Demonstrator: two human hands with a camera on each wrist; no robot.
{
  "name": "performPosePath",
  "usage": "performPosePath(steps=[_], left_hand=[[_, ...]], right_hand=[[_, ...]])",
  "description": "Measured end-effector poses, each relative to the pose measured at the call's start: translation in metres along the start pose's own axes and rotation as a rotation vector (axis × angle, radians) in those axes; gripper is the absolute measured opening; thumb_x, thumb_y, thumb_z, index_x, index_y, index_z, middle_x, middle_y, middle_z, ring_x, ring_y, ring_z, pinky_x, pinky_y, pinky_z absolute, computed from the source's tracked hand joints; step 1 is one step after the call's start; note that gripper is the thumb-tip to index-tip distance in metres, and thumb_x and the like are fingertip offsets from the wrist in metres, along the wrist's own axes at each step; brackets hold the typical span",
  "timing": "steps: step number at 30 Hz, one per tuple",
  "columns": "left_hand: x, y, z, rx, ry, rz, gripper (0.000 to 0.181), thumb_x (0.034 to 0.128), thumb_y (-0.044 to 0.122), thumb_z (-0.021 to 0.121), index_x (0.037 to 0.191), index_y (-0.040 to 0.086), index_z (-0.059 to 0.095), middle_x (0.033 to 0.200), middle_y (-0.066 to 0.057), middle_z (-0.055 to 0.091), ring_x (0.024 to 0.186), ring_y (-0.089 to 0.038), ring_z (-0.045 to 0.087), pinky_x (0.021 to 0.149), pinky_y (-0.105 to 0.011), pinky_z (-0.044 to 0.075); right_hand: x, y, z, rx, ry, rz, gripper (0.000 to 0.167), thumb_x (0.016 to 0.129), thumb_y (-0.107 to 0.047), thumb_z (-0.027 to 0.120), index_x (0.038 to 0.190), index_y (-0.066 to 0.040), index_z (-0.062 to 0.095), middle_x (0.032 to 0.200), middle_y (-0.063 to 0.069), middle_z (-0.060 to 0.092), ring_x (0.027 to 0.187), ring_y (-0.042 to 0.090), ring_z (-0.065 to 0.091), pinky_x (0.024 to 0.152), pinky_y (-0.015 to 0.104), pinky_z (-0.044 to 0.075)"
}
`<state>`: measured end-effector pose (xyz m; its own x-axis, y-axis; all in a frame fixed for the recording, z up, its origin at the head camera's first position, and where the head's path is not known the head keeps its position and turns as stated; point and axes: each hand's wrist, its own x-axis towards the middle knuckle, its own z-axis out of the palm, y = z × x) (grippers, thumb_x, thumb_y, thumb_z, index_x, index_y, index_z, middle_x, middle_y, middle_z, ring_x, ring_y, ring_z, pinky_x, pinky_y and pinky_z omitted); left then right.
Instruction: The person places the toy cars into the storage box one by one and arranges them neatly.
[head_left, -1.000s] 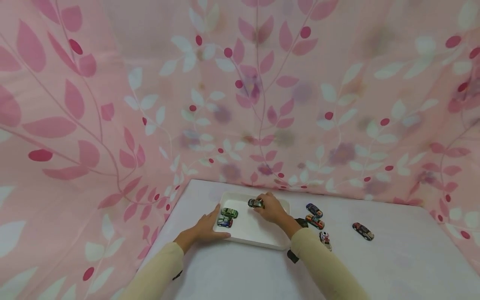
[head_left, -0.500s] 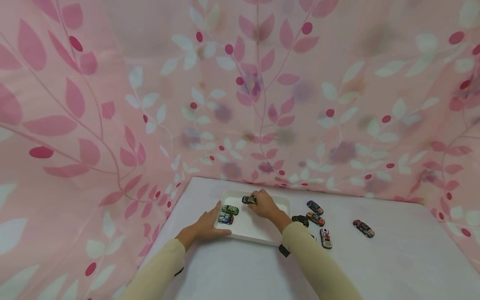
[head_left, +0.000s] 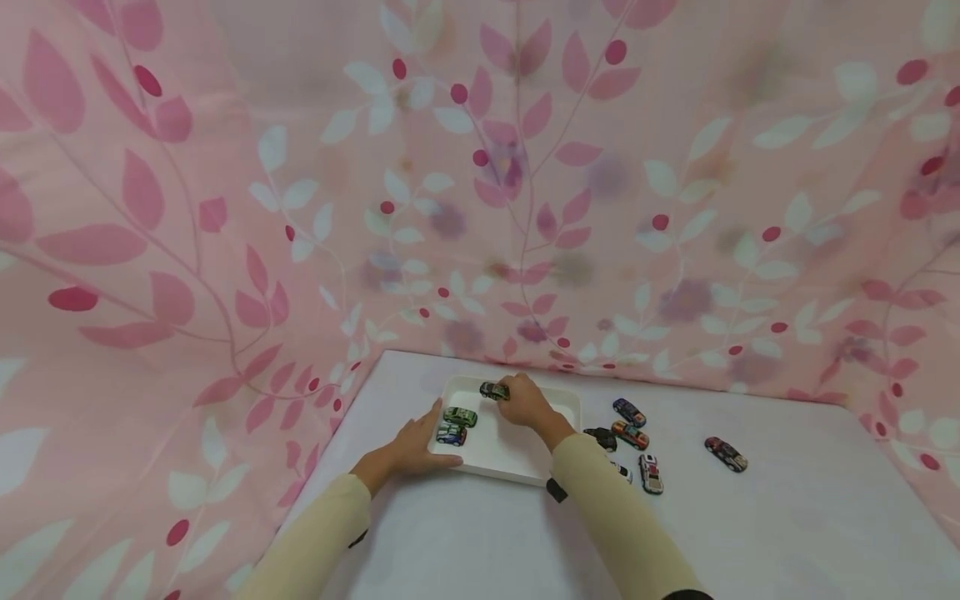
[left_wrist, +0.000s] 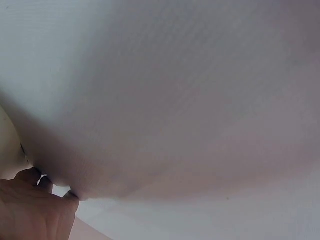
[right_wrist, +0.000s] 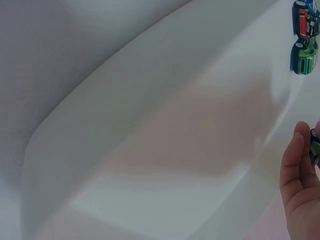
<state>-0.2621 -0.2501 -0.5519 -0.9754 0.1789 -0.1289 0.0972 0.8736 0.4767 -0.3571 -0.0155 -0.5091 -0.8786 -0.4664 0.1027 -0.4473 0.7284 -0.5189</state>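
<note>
A toy car (head_left: 494,390) with dark and green markings is pinched by my right hand (head_left: 525,402) over the far part of the white tray (head_left: 510,472). In the right wrist view, part of that car shows at the fingertips. My left hand (head_left: 408,448) rests against the tray's near left corner, fingers along the left side and thumb along the front edge. Inside the tray's left side, a green toy car (head_left: 460,416) and a blue-and-white toy car (head_left: 452,434) lie side by side. The left wrist view shows left-hand fingertips touching a pale edge.
Right of the tray lie a dark toy car (head_left: 602,439), an orange one (head_left: 630,434), a blue one (head_left: 629,412), a red-and-white one (head_left: 651,473) and a white one partly hidden by the sleeve (head_left: 621,472). Another toy car (head_left: 726,454) lies farther right. Patterned pink cloth (head_left: 517,208) surrounds the table.
My right hand has moved left and slightly farther back in the tray, carrying the toy car. The left hand has stayed at the tray's corner.
</note>
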Motion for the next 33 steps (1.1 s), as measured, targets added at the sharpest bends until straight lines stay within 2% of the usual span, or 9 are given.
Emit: performPosePath(steps=[4, 9, 14, 22, 27, 29, 33], left_hand=[[-0.003, -0.001, 0.000, -0.020, -0.003, 0.007, 0.125, 0.0754, 0.068, 0.071, 0.159, 0.007, 0.002, 0.161, -0.019, 0.028, 0.147, -0.037, 0.030, 0.122, -0.054, 0.016], [-0.006, 0.000, 0.001, -0.028, -0.018, 0.000, 0.125, 0.0754, 0.069, 0.071, 0.159, 0.007, 0.002, 0.161, -0.019, 0.028, 0.148, -0.036, 0.029, 0.123, -0.054, 0.015], [-0.006, 0.002, -0.002, -0.026, -0.004, 0.007, 0.125, 0.0760, 0.067, 0.072, 0.159, 0.007, 0.001, 0.160, -0.019, 0.029, 0.148, -0.036, 0.029, 0.122, -0.055, 0.015], [-0.001, -0.001, -0.003, -0.009, 0.004, 0.026, 0.125, 0.0753, 0.072, 0.069, 0.160, 0.010, 0.001, 0.161, -0.017, 0.028, 0.148, -0.034, 0.029, 0.123, -0.054, 0.015], [-0.002, -0.005, -0.005, -0.001, 0.015, 0.018, 0.125, 0.0757, 0.071, 0.069, 0.160, 0.009, 0.001, 0.161, -0.017, 0.027, 0.149, -0.032, 0.028, 0.123, -0.054, 0.014], [-0.001, -0.006, -0.004, 0.002, 0.008, 0.021, 0.125, 0.0759, 0.071, 0.069, 0.160, 0.009, 0.000, 0.162, -0.016, 0.027, 0.149, -0.032, 0.028, 0.123, -0.054, 0.014], [-0.001, -0.006, -0.001, -0.011, -0.010, 0.035, 0.126, 0.0758, 0.072, 0.068, 0.160, 0.008, -0.001, 0.163, -0.016, 0.025, 0.149, -0.033, 0.029, 0.123, -0.055, 0.014]], right_hand=[[0.003, 0.000, 0.011, 0.046, 0.000, 0.051, 0.029, 0.085, -0.006, 0.068, 0.113, 0.004, 0.069, 0.102, 0.014, 0.066, 0.091, 0.024, 0.059, 0.088, 0.042, 0.052], [0.006, -0.002, 0.021, -0.006, -0.036, 0.037, 0.030, 0.084, -0.005, 0.070, 0.114, 0.001, 0.069, 0.104, 0.012, 0.066, 0.097, 0.024, 0.062, 0.091, 0.042, 0.053], [0.011, -0.008, 0.023, -0.009, -0.003, 0.007, 0.032, 0.082, -0.004, 0.071, 0.113, 0.001, 0.069, 0.105, 0.015, 0.067, 0.101, 0.028, 0.062, 0.094, 0.045, 0.052], [0.019, -0.012, 0.033, 0.025, 0.063, 0.038, 0.031, 0.079, 0.000, 0.070, 0.110, 0.001, 0.071, 0.103, 0.016, 0.068, 0.100, 0.030, 0.060, 0.095, 0.044, 0.050], [0.026, -0.016, 0.041, 0.088, 0.039, 0.052, 0.031, 0.081, -0.007, 0.072, 0.110, 0.003, 0.070, 0.107, 0.017, 0.069, 0.107, 0.032, 0.061, 0.098, 0.045, 0.049], [0.027, -0.017, 0.043, 0.115, 0.031, 0.077, 0.031, 0.081, -0.008, 0.074, 0.110, 0.004, 0.069, 0.107, 0.016, 0.069, 0.105, 0.031, 0.062, 0.097, 0.044, 0.050], [0.026, -0.015, 0.048, 0.165, 0.042, 0.122, 0.029, 0.080, -0.007, 0.075, 0.106, 0.004, 0.070, 0.098, 0.015, 0.069, 0.092, 0.027, 0.062, 0.087, 0.042, 0.052]])
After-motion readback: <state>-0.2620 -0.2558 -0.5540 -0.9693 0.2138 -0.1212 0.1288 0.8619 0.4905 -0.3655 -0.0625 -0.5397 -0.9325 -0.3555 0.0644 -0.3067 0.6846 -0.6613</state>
